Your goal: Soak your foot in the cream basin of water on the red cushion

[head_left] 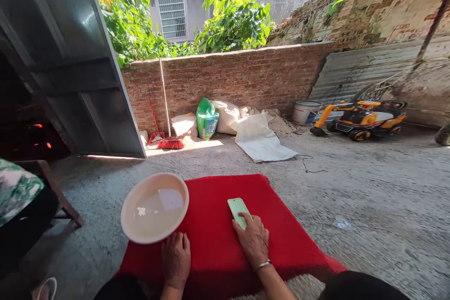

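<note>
Table (214,243): red-covered; if I let it take a knock, whatever stands on it could shift.
Basin (131,213): at the table's left side, reaching past the edge in my view; its base is hidden from me; weight on the overhanging part could tip it.
Water (158,225): seems to lie in the basin; a bump could slop it toward the phone (236,206).
Right grip (253,240): over the phone's near end, thumb along its left side, fingers on top; whether it clamps I can't tell; a loose drag could make the phone skid.
Left grip (176,253): loosely curled just beside the basin; anything inside is hidden, so I can't tell; a careless lift could catch the basin.
Phone: flat on the table, right of the basin; a spill is what I'd fear most.
</note>
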Demonstrator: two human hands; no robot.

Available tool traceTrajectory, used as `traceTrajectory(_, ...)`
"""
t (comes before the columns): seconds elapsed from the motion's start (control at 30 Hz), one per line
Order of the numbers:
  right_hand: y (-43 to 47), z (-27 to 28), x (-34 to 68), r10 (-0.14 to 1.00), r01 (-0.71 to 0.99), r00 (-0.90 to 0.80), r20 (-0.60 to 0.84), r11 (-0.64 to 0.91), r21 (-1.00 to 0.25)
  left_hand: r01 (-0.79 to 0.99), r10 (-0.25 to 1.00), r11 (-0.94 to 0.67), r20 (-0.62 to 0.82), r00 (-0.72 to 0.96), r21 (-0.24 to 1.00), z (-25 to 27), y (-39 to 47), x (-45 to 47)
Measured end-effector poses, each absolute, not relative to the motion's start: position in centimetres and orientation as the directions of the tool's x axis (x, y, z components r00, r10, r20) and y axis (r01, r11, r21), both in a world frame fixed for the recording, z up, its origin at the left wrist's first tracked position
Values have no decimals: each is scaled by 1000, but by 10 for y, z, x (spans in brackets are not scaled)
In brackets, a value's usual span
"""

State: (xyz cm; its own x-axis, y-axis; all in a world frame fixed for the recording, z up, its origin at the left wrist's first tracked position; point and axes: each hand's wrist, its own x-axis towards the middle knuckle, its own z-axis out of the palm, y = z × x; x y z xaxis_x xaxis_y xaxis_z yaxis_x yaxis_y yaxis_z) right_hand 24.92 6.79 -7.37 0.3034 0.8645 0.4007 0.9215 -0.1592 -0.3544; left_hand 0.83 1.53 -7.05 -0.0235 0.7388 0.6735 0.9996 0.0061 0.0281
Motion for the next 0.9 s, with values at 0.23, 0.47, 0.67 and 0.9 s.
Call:
traceTrajectory(0.23,57,-67,238,878,862,-146,455,339,-377,999,745,12,667,-36,40,-73,16,8)
traceTrajectory(0.47,64,-70,241,883,909,190,430,7,-416,999,720,18,693,-39,37,-71,18,8)
traceTrajectory(0.67,73,-78,248,886,862,201,417,41,-504,998,728,52,683,-60,32,-76,19,9)
traceTrajectory(0.9,61,-72,238,885,872,-157,438,332,-360,999,720,44,693,-39,11,-78,21,9)
